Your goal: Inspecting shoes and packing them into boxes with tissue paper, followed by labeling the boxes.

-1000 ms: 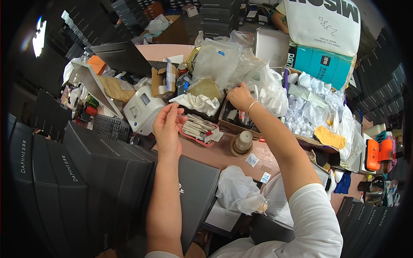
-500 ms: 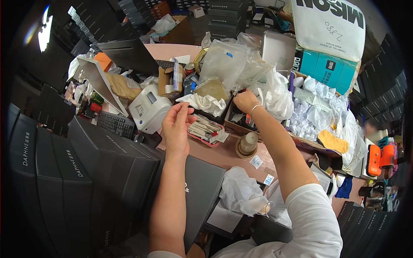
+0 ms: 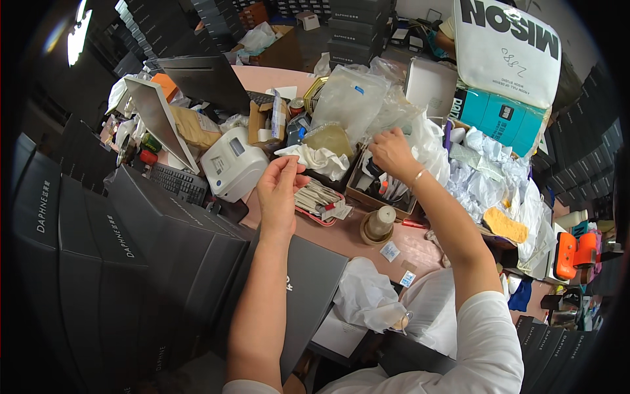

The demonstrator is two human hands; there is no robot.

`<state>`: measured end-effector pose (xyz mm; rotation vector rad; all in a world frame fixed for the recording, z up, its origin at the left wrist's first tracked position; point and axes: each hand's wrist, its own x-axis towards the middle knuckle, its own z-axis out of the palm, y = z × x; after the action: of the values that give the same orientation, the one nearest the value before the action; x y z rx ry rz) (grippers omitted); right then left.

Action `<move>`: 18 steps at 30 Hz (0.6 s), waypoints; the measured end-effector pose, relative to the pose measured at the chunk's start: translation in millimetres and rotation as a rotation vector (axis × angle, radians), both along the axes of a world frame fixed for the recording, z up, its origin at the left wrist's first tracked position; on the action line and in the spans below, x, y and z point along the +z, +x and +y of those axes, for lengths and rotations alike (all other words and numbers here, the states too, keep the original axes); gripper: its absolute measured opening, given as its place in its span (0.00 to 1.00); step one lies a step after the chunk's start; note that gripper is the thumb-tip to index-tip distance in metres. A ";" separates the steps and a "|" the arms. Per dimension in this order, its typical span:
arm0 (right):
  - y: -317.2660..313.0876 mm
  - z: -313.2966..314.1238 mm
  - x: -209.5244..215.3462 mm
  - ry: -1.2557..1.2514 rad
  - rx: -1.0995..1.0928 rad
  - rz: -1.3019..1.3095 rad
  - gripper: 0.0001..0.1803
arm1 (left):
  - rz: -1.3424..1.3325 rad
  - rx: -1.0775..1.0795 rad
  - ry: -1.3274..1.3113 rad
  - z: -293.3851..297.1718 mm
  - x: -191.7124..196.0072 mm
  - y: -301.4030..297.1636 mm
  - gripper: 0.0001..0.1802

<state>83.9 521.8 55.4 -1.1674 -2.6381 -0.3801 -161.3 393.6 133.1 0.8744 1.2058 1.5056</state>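
My left hand [image 3: 281, 192] is raised beside the white label printer [image 3: 231, 164], with thumb and fingertips pressed together. Anything in that pinch is too small to make out. Over an open cardboard box [image 3: 401, 210] of tools and small items, my right hand [image 3: 392, 155] has its fingers curled down by a dark object at the box's far side. What those fingers hold is hidden. Between the hands, a red-rimmed tray [image 3: 320, 219] is packed with paper tags [image 3: 317, 196]. Crumpled white paper [image 3: 320, 159] lies behind the tray. A brown cup-like holder with a pale cone [image 3: 378, 224] stands in front of the box.
Dark shoe boxes [image 3: 164, 236] are stacked at my left. Clear plastic bags [image 3: 348, 98] cover the table's back. At right are crumpled white paper [image 3: 485, 177], a yellow sponge-like piece [image 3: 505, 224] and a teal box [image 3: 502, 118]. A white plastic bag [image 3: 367, 295] lies close to me.
My right hand has come up a little and to the right, showing more of the box's contents. The left hand keeps its pinch. The view has shifted slightly.
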 end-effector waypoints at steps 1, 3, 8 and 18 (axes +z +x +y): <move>2.7 -10.2 15.8 -0.011 0.013 0.132 0.03 | 0.033 -0.006 0.011 0.1 -2.3 0.4 0.13; 8.2 -28.3 39.5 -0.026 0.031 0.403 0.03 | 0.137 -0.107 0.005 0.2 -0.7 5.3 0.15; 12.8 -76.9 91.3 -0.484 -0.052 0.851 0.08 | 0.574 -0.314 0.164 -6.2 0.5 19.8 0.43; 25.0 -128.7 96.6 -1.194 0.230 1.388 0.06 | 0.204 -0.768 0.029 -17.0 9.7 33.7 0.35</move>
<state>108.9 393.1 152.1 -0.7242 -1.4576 1.5982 -127.6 376.6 142.7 1.3423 0.8322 0.8238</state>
